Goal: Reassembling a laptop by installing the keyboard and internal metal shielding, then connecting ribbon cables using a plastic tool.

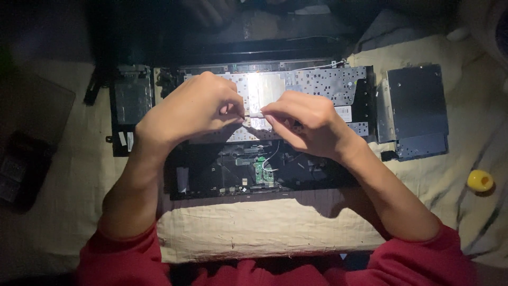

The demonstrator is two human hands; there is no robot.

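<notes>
1. A small thin white strip (pixel 253 115) sits in the middle, just over the shiny metal plate (pixel 296 87) of an opened laptop base (pixel 264 132). It is lit up bright, and it is too small to tell what it is made of.
2. The left hand (pixel 193 108) pinches the left end of the strip. Its grip is closed, with thumb and fingers pressed together on it.
3. The right hand (pixel 307 124) pinches the right end of the strip. Its grip is closed on it too, so both hands meet in the middle, fingertips nearly touching.
4. Under the hands, the metal plate has lots of tiny holes. Below it, nearer the person, is a dark part of the base with a little green board (pixel 263 172) and thin white wires (pixel 273 156).
5. A dark flat boxy part (pixel 132 98) sits at the left end of the base.
6. A grey metal square part (pixel 415 111) lies just to the right of the base.
7. Further right, well apart, is a small yellow round thing (pixel 480 181).
8. All of this lies on a pale wrinkled cloth (pixel 264 225) over the surface.
9. On the far left, in the dark, lies a black thing (pixel 18 172), too dim to make out.
10. The person wears red sleeves (pixel 418 257), pushed up the arms.
</notes>
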